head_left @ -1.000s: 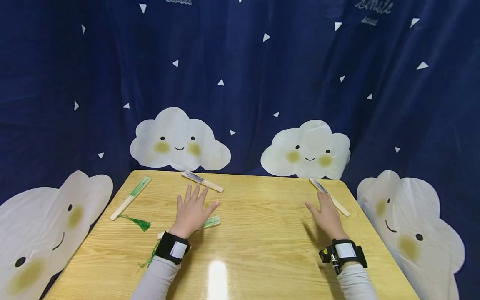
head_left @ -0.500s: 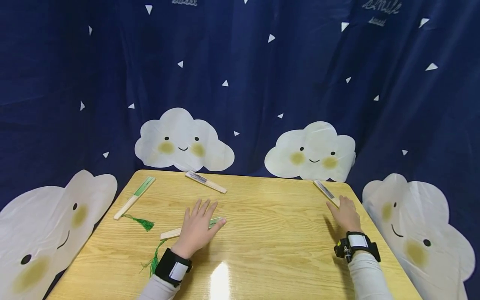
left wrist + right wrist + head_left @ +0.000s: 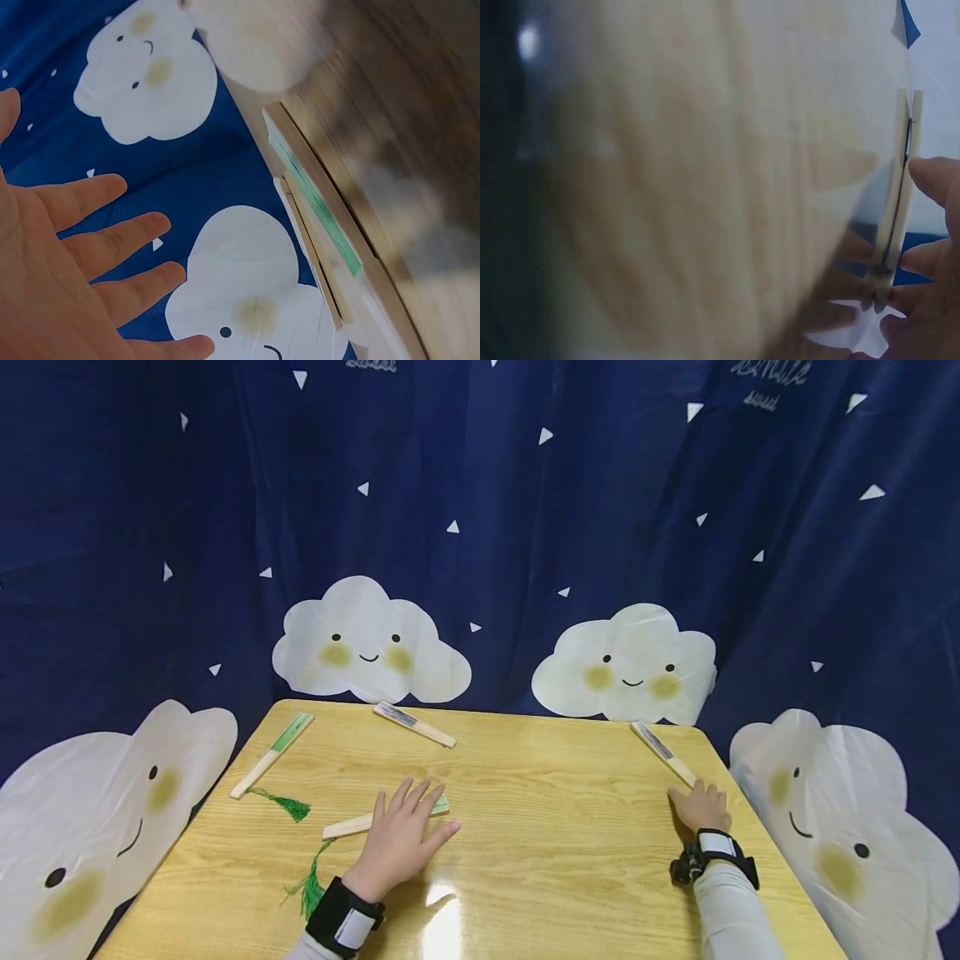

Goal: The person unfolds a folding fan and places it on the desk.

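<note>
My left hand (image 3: 401, 842), fingers spread, hovers over a folded green hand fan (image 3: 348, 827) that has a green tassel. The hand hides part of that fan's middle. In the left wrist view the palm and fingers hold nothing, and the green fan (image 3: 319, 199) lies off to their right. My right hand (image 3: 701, 807) is low at the near end of a folded fan with a dark-patterned panel (image 3: 663, 754) on the right side. In the right wrist view its thumb and loosely bent fingers appear beside the upright-looking edge of that fan (image 3: 897, 202).
Another green folded fan (image 3: 272, 755) with a tassel (image 3: 291, 807) lies at the table's left edge. A dark-patterned fan (image 3: 414, 724) sits at the back. The wooden table (image 3: 555, 827) ends at a dark blue curtain (image 3: 495, 527) with cloud prints.
Both hands have drawn back toward the near side of the table, the left off the back fan and the right down along the right-hand fan. The view has shifted slightly. The fans lie as before.
</note>
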### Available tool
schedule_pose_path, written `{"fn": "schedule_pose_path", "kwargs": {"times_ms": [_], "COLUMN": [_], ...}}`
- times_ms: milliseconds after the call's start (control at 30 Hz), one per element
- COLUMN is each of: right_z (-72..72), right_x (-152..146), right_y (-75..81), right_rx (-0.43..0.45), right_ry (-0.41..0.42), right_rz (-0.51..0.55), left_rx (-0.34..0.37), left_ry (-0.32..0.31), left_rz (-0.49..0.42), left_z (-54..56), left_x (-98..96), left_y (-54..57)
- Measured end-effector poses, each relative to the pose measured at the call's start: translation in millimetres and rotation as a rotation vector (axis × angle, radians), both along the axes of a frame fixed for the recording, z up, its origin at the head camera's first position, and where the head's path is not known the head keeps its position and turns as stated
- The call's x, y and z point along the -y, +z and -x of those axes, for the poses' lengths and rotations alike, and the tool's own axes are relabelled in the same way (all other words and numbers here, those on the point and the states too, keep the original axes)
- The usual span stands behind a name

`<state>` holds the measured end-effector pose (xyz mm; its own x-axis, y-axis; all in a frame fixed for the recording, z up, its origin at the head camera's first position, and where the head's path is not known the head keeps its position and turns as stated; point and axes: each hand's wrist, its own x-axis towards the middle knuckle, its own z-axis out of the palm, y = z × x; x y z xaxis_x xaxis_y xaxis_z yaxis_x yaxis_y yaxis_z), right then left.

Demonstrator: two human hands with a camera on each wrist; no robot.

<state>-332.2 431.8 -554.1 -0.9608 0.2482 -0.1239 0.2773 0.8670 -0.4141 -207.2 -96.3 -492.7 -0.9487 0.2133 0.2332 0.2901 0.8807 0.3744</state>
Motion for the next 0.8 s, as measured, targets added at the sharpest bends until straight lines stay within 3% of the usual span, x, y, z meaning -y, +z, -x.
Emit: {"fn": "schedule_pose_path", "kwargs": {"times_ms": [167, 467, 800], "right_z": [-4.8, -5.8, -11.5], "right_x": [4.6, 18.9, 28.4], "right_y": [-1.5, 8.1, 15.7], "right_rx": [-0.052, -0.251, -0.255], "right_ry": [-0.039, -0.085, -0.088], "right_rz": [-0.019, -0.159, -0.199], "left_rx": [0.008, 0.02, 0.039], "left_ry": [0.005, 0.017, 0.017], "left_rz": [0.003, 0.001, -0.014], "left_z": [-1.5, -3.2, -3.7], "left_x": [0.3, 0.7, 5.3], "left_y": [-3.3, -5.3, -8.7]}}
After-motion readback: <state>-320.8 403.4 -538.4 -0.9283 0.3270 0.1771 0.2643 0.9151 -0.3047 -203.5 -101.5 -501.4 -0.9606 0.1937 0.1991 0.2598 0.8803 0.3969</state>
